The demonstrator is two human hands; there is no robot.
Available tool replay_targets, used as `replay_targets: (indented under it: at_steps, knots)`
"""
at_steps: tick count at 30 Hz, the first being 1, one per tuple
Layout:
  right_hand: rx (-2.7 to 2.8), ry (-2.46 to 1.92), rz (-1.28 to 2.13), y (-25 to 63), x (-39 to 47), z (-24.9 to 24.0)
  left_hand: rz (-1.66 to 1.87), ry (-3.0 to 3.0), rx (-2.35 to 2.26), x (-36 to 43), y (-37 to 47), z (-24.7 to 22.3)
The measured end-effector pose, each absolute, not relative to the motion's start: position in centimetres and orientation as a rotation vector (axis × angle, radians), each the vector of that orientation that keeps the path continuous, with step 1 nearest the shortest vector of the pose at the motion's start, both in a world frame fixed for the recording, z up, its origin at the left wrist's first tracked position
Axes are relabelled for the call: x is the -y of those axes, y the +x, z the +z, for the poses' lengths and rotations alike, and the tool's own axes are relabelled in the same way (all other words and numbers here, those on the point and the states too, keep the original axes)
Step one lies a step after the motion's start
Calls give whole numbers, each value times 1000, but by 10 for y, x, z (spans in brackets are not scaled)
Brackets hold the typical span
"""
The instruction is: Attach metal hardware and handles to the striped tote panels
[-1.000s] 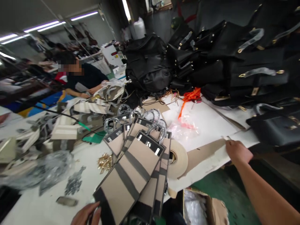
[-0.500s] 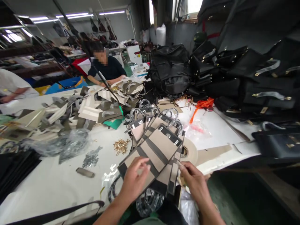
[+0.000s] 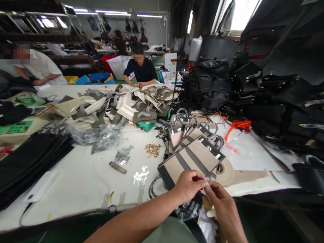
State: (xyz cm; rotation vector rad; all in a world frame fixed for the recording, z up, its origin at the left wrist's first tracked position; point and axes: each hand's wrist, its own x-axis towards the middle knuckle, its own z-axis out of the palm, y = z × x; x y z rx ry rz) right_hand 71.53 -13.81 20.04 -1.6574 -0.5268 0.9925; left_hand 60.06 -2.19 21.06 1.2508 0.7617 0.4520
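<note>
Both hands (image 3: 205,189) now pinching together, striped panel (image 3: 192,160) beneath

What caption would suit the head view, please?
Both hands, left hand and right hand, pinch something small over striped bag panels.

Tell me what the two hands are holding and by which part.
The left hand and right hand pinch one small pale strip between their fingertips, one at each end, just above the near edge of the top striped bag panel. What the strip is cannot be told.
</note>
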Motion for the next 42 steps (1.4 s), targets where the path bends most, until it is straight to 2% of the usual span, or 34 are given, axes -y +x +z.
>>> replay_targets:
  at_steps: [7, 15, 21, 26, 34, 42]
  knots:
    - [494, -1929, 872, 725, 140, 195, 510, 1523, -735, 19, 602, 215]
    - [593, -1782, 893, 772, 120, 205, 387, 1550, -685, -16, 653, 208]
    - [476, -1900, 700, 836, 83, 179, 572, 2129, -757, -59, 706, 187]
    - [465, -2002, 661, 865, 50, 155, 551, 2512, -549, -60, 721, 162]
    - [405, -2175, 602, 868, 42, 126, 531, 2571, -540, -51, 714, 131]
    - [240, -2274, 528, 861, 39, 112, 625, 2589, -530, -66, 711, 134]
